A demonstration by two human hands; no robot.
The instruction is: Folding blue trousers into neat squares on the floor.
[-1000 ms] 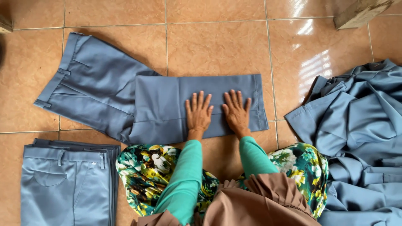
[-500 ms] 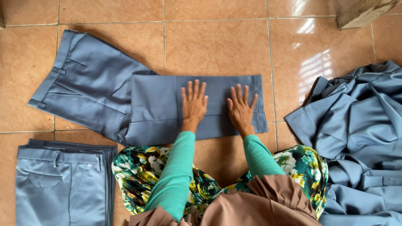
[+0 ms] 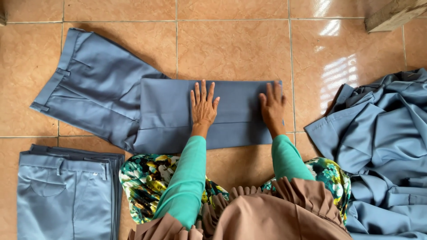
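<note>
Since half a second ago your hands have drawn apart: your right hand (image 3: pixel 273 106) has slid out toward the far end of the folded legs, while your left hand (image 3: pixel 203 104) has stayed near the middle of the panel.

Head view, the only one. Both hands lie flat, palms down, fingers spread and released, gripping nothing, just pressing on the grey-blue trousers (image 3: pixel 133 104). These lie on the tile floor (image 3: pixel 231 44) straight in front of your knees, legs folded back over themselves, waistband angled away to the left.

Doing it well, as I judge it: keep the palms flat and sweep outward from the centre so trapped air and creases run off the open end. Hold the fold line with the left hand while the right smooths. Watch the lower edge; it looks slightly stepped, so square both layers before any further fold.

Round about: a stack of folded trousers (image 3: pixel 66 195) sits at your lower left, just beside your patterned skirt (image 3: pixel 147 182). A loose heap of unfolded trousers (image 3: pixel 382 142) lies to the right, near the right hand but not touching the piece in work. A wooden block (image 3: pixel 391 13) sits at the top right, well apart. Nothing lies on the panel itself; the heap's nearest edge is the only thing crowding the right side.
</note>
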